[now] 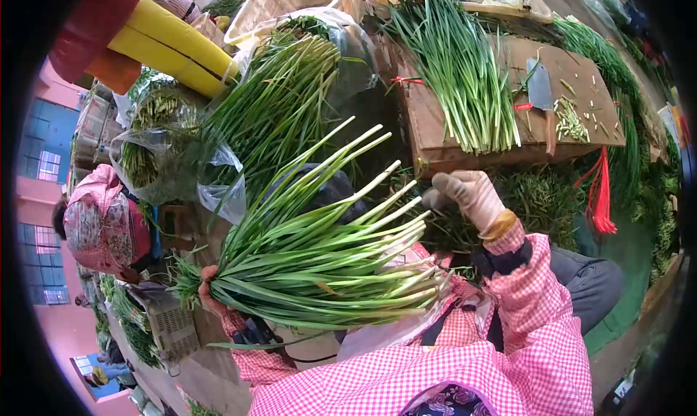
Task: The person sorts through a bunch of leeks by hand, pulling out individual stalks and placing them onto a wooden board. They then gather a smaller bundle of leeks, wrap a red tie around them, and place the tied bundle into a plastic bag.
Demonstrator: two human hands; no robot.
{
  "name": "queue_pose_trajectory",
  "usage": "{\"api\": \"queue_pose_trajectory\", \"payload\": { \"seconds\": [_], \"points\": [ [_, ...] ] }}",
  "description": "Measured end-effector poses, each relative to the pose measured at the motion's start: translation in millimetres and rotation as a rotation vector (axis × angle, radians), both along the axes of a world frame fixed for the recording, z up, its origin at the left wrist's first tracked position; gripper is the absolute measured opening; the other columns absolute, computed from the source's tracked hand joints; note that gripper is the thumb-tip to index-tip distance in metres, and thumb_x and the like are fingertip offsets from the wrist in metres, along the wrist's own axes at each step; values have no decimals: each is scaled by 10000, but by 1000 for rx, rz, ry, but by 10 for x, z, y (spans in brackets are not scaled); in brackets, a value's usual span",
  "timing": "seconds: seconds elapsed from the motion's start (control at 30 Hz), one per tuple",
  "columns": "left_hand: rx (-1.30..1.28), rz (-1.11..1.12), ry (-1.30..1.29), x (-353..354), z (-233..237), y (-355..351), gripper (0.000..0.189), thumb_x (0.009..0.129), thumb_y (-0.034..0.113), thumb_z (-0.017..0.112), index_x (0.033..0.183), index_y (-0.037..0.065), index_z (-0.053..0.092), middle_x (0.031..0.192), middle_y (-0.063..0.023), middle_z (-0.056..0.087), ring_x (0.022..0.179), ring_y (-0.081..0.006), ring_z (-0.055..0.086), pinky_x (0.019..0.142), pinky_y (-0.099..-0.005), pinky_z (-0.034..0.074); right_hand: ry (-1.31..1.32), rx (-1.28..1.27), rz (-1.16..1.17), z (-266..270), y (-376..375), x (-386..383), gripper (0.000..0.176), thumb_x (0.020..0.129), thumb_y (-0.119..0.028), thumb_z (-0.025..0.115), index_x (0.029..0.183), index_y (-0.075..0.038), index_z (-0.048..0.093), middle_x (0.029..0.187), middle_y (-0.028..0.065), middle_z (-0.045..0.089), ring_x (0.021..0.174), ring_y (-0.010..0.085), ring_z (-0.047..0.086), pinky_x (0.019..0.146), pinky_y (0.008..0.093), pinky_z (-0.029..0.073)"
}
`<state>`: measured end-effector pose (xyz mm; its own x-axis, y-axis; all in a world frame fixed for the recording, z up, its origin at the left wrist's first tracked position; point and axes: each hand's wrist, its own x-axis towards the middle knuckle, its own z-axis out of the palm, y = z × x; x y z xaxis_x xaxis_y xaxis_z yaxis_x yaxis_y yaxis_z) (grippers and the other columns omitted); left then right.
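Observation:
My left hand [210, 284] is closed round the leafy end of a large bunch of garlic chives [319, 271]. The bunch fans out to the right across my lap, its pale stalk ends spread apart. Beside the upper stalk ends is my right hand [472, 198], in a pale glove with dark fingertips. Its fingers are curled in towards the thumb; whether anything small is between them, I cannot make out. Another trimmed-looking bunch of chives [465, 75] lies on a wooden board [435, 118]. A cleaver [539, 86] rests there beside short cut stalk pieces [571, 122].
A big heap of chives [276, 96] stands in plastic ahead of me, near a cream crate [247, 13]. Red ties [600, 191] hang from the board's edge. Loose trimmings [537, 198] cover the floor below. Another person [105, 223] sits at the left, near a basket [172, 325].

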<state>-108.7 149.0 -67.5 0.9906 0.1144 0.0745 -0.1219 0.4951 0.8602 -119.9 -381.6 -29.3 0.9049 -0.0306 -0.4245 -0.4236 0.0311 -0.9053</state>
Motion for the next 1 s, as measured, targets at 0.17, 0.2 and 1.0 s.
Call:
{"api": "queue_pose_trajectory", "payload": {
  "seconds": [0.17,0.2,1.0],
  "points": [
    [-335,-208,23,-26,126,-136,192,807,231,504,939,105,562,997,-79,598,894,-317,582,776,-494,479,-333,-109,7,-137,329,211,296,721,-242,684,951,-57,657,978,68,637,949,161,575,857,266,422],
    [-332,-216,16,-21,108,-94,187,805,226,504,938,106,558,1003,-77,597,914,-315,575,793,-493,468,-484,-197,172,-252,379,246,238,726,-174,650,938,-64,653,990,59,623,946,177,573,830,279,441],
    [-236,-70,-28,-13,29,-400,284,794,281,472,906,25,523,960,-113,573,889,-275,566,823,-462,454,54,735,152,-250,455,211,442,797,-137,598,1176,49,468,946,156,612,800,212,617,736,324,502]
  ]
}}
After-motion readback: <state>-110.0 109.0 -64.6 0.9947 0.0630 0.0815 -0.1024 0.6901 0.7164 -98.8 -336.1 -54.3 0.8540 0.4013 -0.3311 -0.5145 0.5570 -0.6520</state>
